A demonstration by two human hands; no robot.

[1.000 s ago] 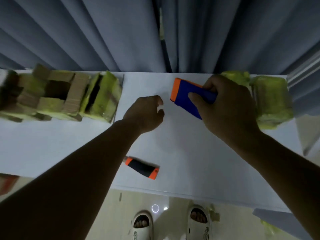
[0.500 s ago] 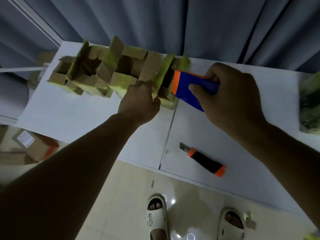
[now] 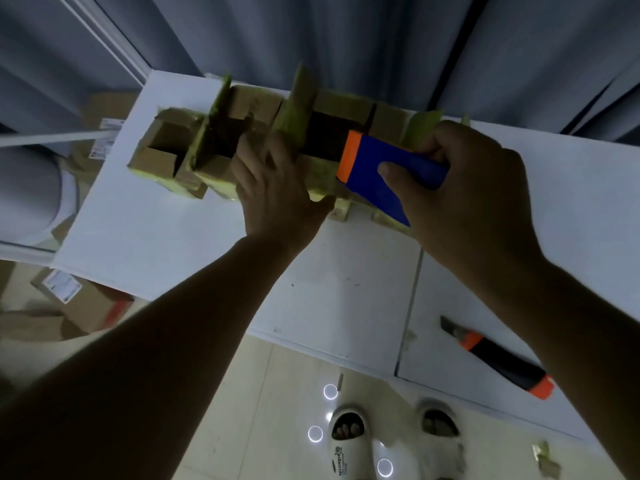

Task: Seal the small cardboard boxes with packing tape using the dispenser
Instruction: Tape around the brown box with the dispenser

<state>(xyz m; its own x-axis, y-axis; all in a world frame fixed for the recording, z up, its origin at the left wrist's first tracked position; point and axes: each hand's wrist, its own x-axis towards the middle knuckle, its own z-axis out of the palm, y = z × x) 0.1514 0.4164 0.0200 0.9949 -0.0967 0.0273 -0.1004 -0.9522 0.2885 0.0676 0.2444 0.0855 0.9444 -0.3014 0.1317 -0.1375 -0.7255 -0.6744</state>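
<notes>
Several small open cardboard boxes (image 3: 162, 157) with yellow-green tape on their flaps stand in a row at the back left of the white table (image 3: 166, 244). My left hand (image 3: 277, 192) lies on the near side of the middle box (image 3: 325, 140), fingers spread over its rim and thumb out to the right. My right hand (image 3: 464, 199) grips the blue tape dispenser (image 3: 381, 178) with an orange front edge, held just above the right end of the row. The tape roll itself is hidden.
An orange and black utility knife (image 3: 498, 358) lies near the table's front edge at the right. Grey curtains (image 3: 346, 36) hang behind the table. Larger cardboard boxes (image 3: 83, 303) sit on the floor at the left. My feet in white slippers (image 3: 349, 441) show below the table edge.
The view has swung left and the boxes are nearer the middle. My left hand has opened from a loose curl and settled on the middle box. The right hand still holds the dispenser.
</notes>
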